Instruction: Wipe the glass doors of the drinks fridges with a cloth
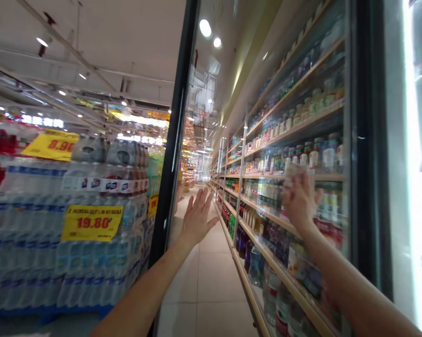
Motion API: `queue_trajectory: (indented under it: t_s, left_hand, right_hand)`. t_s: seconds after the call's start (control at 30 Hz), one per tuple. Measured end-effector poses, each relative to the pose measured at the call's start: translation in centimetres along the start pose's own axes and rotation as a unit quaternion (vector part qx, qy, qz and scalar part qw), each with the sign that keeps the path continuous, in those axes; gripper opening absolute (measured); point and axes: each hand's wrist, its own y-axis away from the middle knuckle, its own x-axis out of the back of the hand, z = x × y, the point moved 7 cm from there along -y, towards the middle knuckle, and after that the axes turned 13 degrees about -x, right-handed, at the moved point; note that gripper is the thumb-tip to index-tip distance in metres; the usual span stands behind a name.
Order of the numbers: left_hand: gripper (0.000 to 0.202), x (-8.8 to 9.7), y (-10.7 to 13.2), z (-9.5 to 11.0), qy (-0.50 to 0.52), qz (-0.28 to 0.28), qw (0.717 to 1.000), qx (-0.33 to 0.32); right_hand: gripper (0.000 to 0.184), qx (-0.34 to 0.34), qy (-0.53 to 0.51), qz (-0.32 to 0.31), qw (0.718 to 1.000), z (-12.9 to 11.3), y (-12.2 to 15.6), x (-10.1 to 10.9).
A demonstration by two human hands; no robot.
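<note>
My left hand [197, 216] is open, fingers spread and pointing up, right by the inner face of a tall glass door [211, 140] with a black frame [172, 154]. My right hand [300, 199] is raised further right, in front of the drink shelves [295, 128] seen through the glass. Its fingers are smeared by motion, and a pale blur sits at their tips, so I cannot tell whether it holds anything. Both bare forearms reach in from the bottom edge.
Shrink-wrapped packs of water bottles [67, 243] with yellow price signs [91, 223] are stacked on the left. A tiled aisle [207, 285] runs ahead between the stack and long shelves of bottles. A lit cooler interior [414, 187] stands at the far right.
</note>
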Motion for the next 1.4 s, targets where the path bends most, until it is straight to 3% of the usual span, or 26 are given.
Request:
queue_trajectory:
  t_s: [0.07,0.1,0.23,0.3,0.37,0.47,0.53,0.6,0.7,0.77,0.8,0.87,0.93,1.0,1.03,1.13,1.17,1.2,1.23,1.3,1.37,1.4]
  left_hand:
    - [0.064,0.0,-1.3,0.5,0.000,-0.002,1.000,0.010]
    - [0.063,0.1,-2.0,0.7,-0.002,0.000,1.000,0.015]
    - [0.064,0.2,-3.9,0.9,-0.018,0.009,0.999,0.040]
    - [0.064,0.2,-4.0,0.9,-0.025,0.017,0.999,0.038]
    - [0.063,0.0,-3.7,1.0,-0.027,0.017,0.999,0.039]
    - [0.062,-0.5,-3.4,1.0,-0.029,0.009,0.998,0.053]
    - [0.062,-0.8,-3.4,1.1,-0.032,0.008,0.998,0.059]
    - [0.061,-0.9,-3.4,1.1,-0.037,0.012,0.998,0.058]
    - [0.062,-0.9,-3.4,1.0,-0.039,0.022,0.998,0.053]
    - [0.061,-0.8,-3.4,1.0,-0.041,0.027,0.997,0.052]
    - [0.061,-0.7,-3.4,1.0,-0.042,0.027,0.997,0.053]
    - [0.060,-0.7,-3.3,1.0,-0.041,0.026,0.997,0.054]
    - [0.060,-0.8,-3.3,1.1,-0.038,0.023,0.998,0.053]
    - [0.059,-1.0,-3.3,1.1,-0.039,0.023,0.998,0.052]
    - [0.058,-1.0,-3.2,1.1,-0.040,0.023,0.998,0.052]
    - [0.058,-1.2,-3.2,1.0,-0.041,0.024,0.998,0.051]
    - [0.058,-1.2,-3.2,1.0,-0.040,0.024,0.998,0.052]
    - [0.059,-1.3,-3.2,0.9,-0.037,0.023,0.998,0.053]
    - [0.059,-1.3,-3.2,0.9,-0.034,0.022,0.998,0.055]
    - [0.058,-1.3,-3.2,1.0,-0.025,0.019,0.998,0.060]
    - [0.058,-1.3,-3.3,1.0,-0.014,0.019,0.998,0.065]
    - [0.058,-1.3,-3.3,1.0,-0.009,0.020,0.998,0.066]
  right_hand:
    - [0.053,-0.077,0.004,0.025,0.997,2.7,-1.3,0.6]
    - [0.054,-0.075,0.002,0.020,0.997,2.3,-1.1,0.5]
    - [0.049,0.128,-0.015,-0.050,0.990,-4.9,2.4,-1.3]
    - [0.046,0.187,-0.018,-0.060,0.980,-5.9,2.9,-1.5]
    - [0.046,0.135,-0.015,-0.039,0.990,-3.3,0.8,-1.0]
    - [0.050,-0.068,-0.004,0.025,0.997,3.1,-3.5,0.2]
    - [0.052,-0.133,-0.002,0.043,0.990,4.2,-4.4,0.4]
    - [0.050,-0.061,-0.004,0.023,0.998,1.4,-3.5,-0.3]
    - [0.044,0.159,-0.011,-0.035,0.987,-4.0,0.0,-1.5]
    - [0.043,0.205,-0.008,-0.050,0.978,-3.7,0.7,-1.6]
    - [0.043,0.173,-0.004,-0.041,0.984,-2.1,0.0,-1.4]
    - [0.047,0.039,0.001,0.001,0.999,2.3,-2.6,-0.5]
    - [0.051,-0.094,-0.002,0.046,0.994,5.7,-4.7,0.2]
    - [0.052,-0.120,-0.013,0.054,0.991,5.5,-5.1,0.1]
    - [0.052,-0.077,-0.019,0.042,0.996,4.0,-4.7,-0.2]
    - [0.045,0.178,-0.033,-0.043,0.983,-1.8,-1.5,-1.5]
    - [0.043,0.234,-0.033,-0.060,0.970,-2.6,-0.6,-1.7]
    - [0.042,0.247,-0.031,-0.062,0.967,-2.5,-0.5,-1.6]
    - [0.042,0.212,-0.029,-0.047,0.976,-1.4,-1.1,-1.4]
    - [0.046,0.047,-0.028,0.014,0.998,2.3,-3.6,-0.4]
    - [0.049,-0.109,-0.035,0.065,0.991,5.5,-5.2,0.3]
    - [0.050,-0.146,-0.039,0.076,0.986,6.1,-5.4,0.4]
